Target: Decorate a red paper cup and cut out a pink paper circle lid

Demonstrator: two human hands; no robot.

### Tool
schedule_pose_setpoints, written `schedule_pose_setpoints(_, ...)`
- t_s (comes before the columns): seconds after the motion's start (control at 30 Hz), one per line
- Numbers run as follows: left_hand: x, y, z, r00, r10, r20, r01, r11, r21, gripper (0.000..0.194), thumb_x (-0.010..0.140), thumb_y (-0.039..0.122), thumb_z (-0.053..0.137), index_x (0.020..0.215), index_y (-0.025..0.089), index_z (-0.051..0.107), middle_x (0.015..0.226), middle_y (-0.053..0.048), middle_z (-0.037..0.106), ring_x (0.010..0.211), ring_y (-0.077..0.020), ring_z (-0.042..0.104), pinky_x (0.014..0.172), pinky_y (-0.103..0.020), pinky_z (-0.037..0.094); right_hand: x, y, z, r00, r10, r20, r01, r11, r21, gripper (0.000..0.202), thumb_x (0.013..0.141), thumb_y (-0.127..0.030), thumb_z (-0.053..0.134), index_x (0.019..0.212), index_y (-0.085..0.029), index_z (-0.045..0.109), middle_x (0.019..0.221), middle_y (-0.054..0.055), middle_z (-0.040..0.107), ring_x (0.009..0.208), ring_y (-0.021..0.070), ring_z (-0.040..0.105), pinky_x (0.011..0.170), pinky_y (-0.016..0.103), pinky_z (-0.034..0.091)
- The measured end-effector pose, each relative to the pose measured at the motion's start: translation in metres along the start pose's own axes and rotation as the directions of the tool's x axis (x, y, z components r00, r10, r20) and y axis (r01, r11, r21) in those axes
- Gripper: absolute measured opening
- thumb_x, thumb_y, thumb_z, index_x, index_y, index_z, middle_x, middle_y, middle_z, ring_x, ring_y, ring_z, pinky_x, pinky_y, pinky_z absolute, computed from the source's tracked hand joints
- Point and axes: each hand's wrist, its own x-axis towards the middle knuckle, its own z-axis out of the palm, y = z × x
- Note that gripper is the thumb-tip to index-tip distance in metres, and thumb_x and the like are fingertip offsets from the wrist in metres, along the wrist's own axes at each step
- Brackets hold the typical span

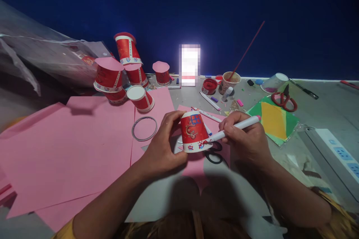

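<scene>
My left hand (168,140) grips a red paper cup (186,130) that is upside down, its white rim at the bottom. A blue window shape is drawn near the top of the cup, and red and blue marks dot the white band. In my right hand (242,134) is a white marker (238,127) with a pink end, held like a pen. Its tip is at the cup's white band on the right; whether it touches I cannot tell. Black-handled scissors (214,157) lie under the cup, partly hidden by it.
Large pink paper sheets (92,138) cover the left side. Several red cups, some with pink paper tops, stand behind them near a tape ring (144,129). Red-handled scissors (291,104), a cup holding a stick (230,82), loose markers and a power strip (333,153) lie rightward.
</scene>
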Motion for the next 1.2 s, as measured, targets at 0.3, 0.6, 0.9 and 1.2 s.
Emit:
schedule_pose_setpoints(0.3, 0.001, -0.001, 0.001, 1.0, -0.004, 0.006, 0.004, 1.0, -0.014, 0.089, 0.068, 0.002, 0.071, 0.148, 0.031, 0.046, 0.154, -0.011, 0.052, 0.145, -0.0351, 0.056, 0.128, -0.058, 0.043, 0.002, -0.003, -0.001, 0.999, -0.005, 0.034, 0.007, 0.998, -0.057, 0.025, 0.08, -0.033, 0.091, 0.074, -0.02, 0.071, 0.06, -0.002, 0.067, 0.048, 0.0116, 0.061, 0.045, 0.022, 0.053)
schedule_pose_setpoints(0.6, 0.0, -0.001, 0.0, 1.0, -0.008, 0.004, 0.008, 1.0, -0.001, 0.087, 0.07, 0.003, 0.071, 0.148, 0.031, 0.045, 0.154, -0.011, 0.052, 0.146, -0.0354, 0.056, 0.128, -0.058, 0.043, 0.0, -0.005, 0.004, 0.999, 0.009, -0.039, -0.01, 1.0, -0.011, 0.023, 0.081, -0.032, 0.088, 0.073, -0.022, 0.068, 0.058, -0.003, 0.065, 0.047, 0.0131, 0.06, 0.043, 0.024, 0.053)
schedule_pose_setpoints(0.9, 0.001, 0.001, 0.0, 1.0, -0.014, -0.027, 0.014, 1.0, 0.023, 0.084, 0.07, 0.005, 0.072, 0.146, 0.03, 0.046, 0.152, -0.011, 0.05, 0.142, -0.0348, 0.057, 0.122, -0.058, 0.05, 0.005, 0.001, -0.005, 1.0, -0.005, -0.028, 0.004, 1.0, -0.023, 0.027, 0.08, -0.035, 0.09, 0.075, -0.022, 0.067, 0.06, -0.003, 0.066, 0.05, 0.013, 0.061, 0.046, 0.023, 0.05)
schedule_pose_setpoints(1.2, 0.005, 0.0, 0.003, 0.988, -0.007, -0.154, 0.027, 0.992, 0.123, 0.086, 0.072, 0.032, 0.093, 0.145, 0.03, 0.047, 0.15, -0.012, 0.05, 0.141, -0.0361, 0.054, 0.121, -0.062, 0.047, 0.011, -0.001, -0.003, 0.987, -0.156, -0.033, 0.154, 0.986, -0.061, 0.028, 0.095, -0.049, 0.078, 0.096, -0.021, 0.077, 0.062, -0.001, 0.07, 0.048, 0.01, 0.05, 0.047, 0.022, 0.04)
